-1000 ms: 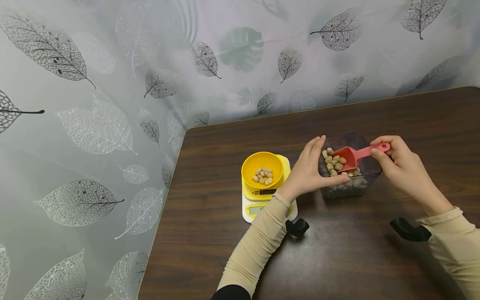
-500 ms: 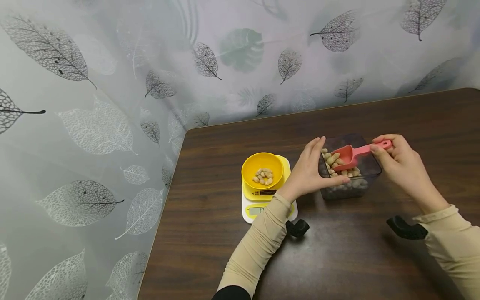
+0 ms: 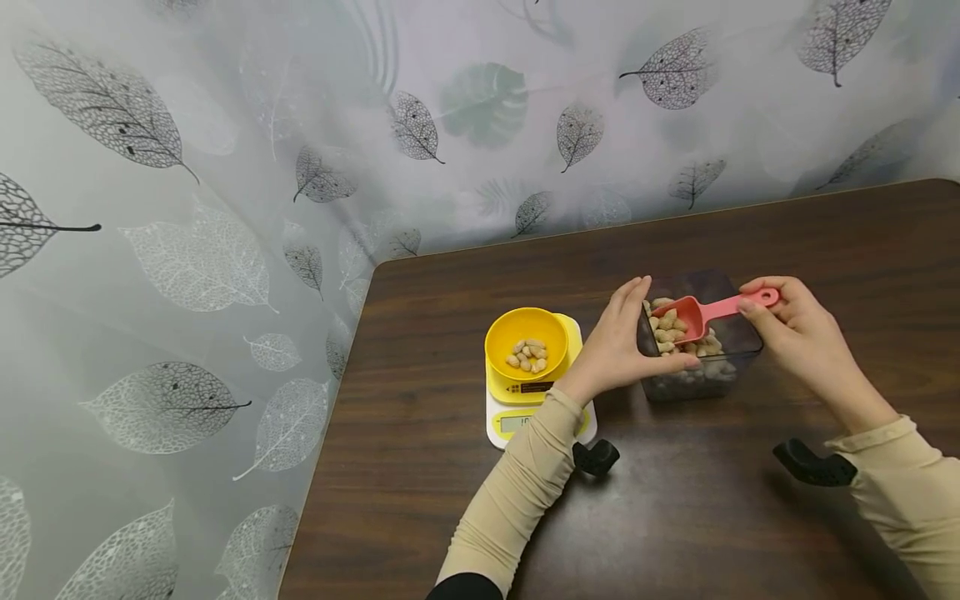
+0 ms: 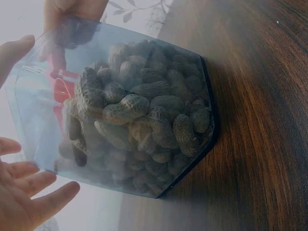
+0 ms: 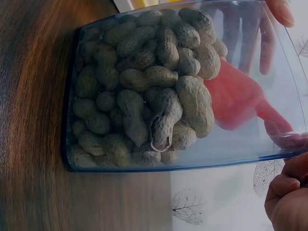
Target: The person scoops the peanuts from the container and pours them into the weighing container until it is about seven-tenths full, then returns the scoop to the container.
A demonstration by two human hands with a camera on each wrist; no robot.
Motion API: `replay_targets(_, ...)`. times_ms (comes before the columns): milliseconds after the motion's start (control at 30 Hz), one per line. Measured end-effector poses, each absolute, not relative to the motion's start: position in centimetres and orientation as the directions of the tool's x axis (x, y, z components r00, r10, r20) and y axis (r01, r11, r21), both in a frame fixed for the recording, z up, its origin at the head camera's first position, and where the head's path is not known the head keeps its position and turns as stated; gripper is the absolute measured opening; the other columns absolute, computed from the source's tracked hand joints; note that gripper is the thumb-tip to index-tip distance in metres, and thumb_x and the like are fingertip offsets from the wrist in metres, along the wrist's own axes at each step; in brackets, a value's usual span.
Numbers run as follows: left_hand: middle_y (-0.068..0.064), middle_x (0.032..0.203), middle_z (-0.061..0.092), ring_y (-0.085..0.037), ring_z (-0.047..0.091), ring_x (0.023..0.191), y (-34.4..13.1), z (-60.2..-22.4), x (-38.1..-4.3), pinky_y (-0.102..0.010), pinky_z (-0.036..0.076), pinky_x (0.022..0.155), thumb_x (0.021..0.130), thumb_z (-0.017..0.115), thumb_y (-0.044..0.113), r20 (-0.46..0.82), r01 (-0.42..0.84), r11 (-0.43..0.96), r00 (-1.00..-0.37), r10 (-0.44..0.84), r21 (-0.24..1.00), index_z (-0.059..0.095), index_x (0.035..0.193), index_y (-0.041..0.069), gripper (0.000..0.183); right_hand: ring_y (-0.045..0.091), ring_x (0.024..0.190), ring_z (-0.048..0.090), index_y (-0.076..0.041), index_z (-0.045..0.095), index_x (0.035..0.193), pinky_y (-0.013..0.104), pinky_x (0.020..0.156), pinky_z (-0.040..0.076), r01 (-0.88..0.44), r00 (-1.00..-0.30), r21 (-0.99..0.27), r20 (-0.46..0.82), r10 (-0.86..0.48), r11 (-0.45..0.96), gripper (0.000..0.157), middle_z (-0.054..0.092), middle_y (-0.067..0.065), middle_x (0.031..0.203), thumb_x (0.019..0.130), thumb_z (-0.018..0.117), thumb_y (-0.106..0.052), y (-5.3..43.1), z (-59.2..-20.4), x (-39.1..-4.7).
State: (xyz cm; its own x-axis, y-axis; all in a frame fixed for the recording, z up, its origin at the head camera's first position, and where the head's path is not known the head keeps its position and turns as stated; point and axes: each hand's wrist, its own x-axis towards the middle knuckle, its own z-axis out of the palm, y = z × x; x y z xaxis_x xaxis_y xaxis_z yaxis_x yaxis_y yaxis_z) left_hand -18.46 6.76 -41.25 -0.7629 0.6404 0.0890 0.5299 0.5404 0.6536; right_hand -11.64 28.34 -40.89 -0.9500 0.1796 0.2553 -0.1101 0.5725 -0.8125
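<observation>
A clear, dark-tinted plastic container (image 3: 678, 390) stands on the table, partly filled with unshelled peanuts (image 5: 139, 79). My left hand (image 3: 611, 346) holds its near left corner, thumb along the front rim and fingers spread along the left side. Between thumb and fingers, my right hand (image 3: 810, 337) pinches the handle of a pink scoop (image 3: 722, 309). The scoop's head is down inside the container, with several peanuts in it. Through the wall in the right wrist view, the scoop's head (image 5: 233, 96) shows right against the top of the pile.
Left of the container stands a yellow and white kitchen scale (image 3: 495, 400), its display partly hidden by my left forearm. A yellow bowl (image 3: 498, 327) with several peanuts sits on it. The brown wooden table (image 3: 420, 367) meets leaf-patterned walls (image 3: 465, 192) behind and at the left.
The scoop's head has shifted slightly left and levelled out, with more peanuts lying in it. My right hand tilted with the handle. My left hand, the container and the bowl stayed put.
</observation>
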Motion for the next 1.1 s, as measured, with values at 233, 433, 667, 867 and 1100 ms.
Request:
replay_targets(233,0.009,0.156,0.011,-0.009,0.022,0.143,6.9,-41.4,-18.5,-0.030,0.029,0.113,0.073,0.071,0.055,0.087,0.532,0.541,-0.760,0.644,0.652,0.006,0.151,0.027,0.105,0.005,0.051,0.035,-0.013,0.049,0.112,0.030,0.045,0.024,-0.082,-0.952,-0.830,0.228,0.203,0.551,0.019,0.048,-0.010,0.064,0.095,0.052,-0.023,28.3,-40.9,-11.7)
replay_targets(433,0.010,0.156,0.010,-0.008,0.021,0.143,7.0,-41.3,-18.5,-0.029,0.029,0.113,0.072,0.072,0.055,0.078,0.527,0.541,-0.760,0.646,0.656,0.006,0.150,0.027,0.106,0.003,0.054,0.036,-0.033,0.046,0.103,0.026,0.045,0.026,-0.085,-0.965,-0.891,0.185,0.185,0.447,0.017,0.045,-0.015,0.069,0.096,0.050,-0.019,29.1,-40.5,-11.7)
replay_targets(667,0.011,0.156,0.010,-0.008,0.020,0.143,6.9,-41.4,-18.6,-0.029,0.029,0.113,0.072,0.072,0.054,0.080,0.530,0.531,-0.754,0.652,0.661,0.006,0.151,0.026,0.106,0.004,0.062,0.042,-0.020,0.055,0.102,0.019,0.047,0.031,-0.148,-0.973,-0.988,0.153,0.173,0.041,0.017,0.051,-0.011,0.073,0.093,0.053,-0.006,29.6,-40.8,-11.6)
replay_targets(867,0.013,0.156,0.008,-0.006,0.019,0.143,6.9,-41.3,-18.7,-0.030,0.029,0.113,0.073,0.072,0.054,0.080,0.531,0.524,-0.749,0.657,0.666,0.005,0.150,0.028,0.106,0.006,0.065,0.045,-0.011,0.054,0.103,0.013,0.052,0.038,-0.204,-0.971,-0.964,0.176,0.160,-0.174,0.016,0.053,-0.006,0.076,0.092,0.053,-0.001,29.3,-41.0,-11.6)
replay_targets(1100,0.013,0.156,0.006,-0.006,0.015,0.144,6.8,-41.4,-18.7,-0.031,0.028,0.114,0.073,0.072,0.054,0.076,0.527,0.524,-0.750,0.657,0.668,0.004,0.150,0.027,0.106,0.009,0.066,0.045,-0.003,0.054,0.105,0.015,0.056,0.040,-0.247,-0.963,-0.910,0.192,0.189,-0.334,0.016,0.054,-0.002,0.078,0.091,0.051,0.004,29.3,-42.0,-11.8)
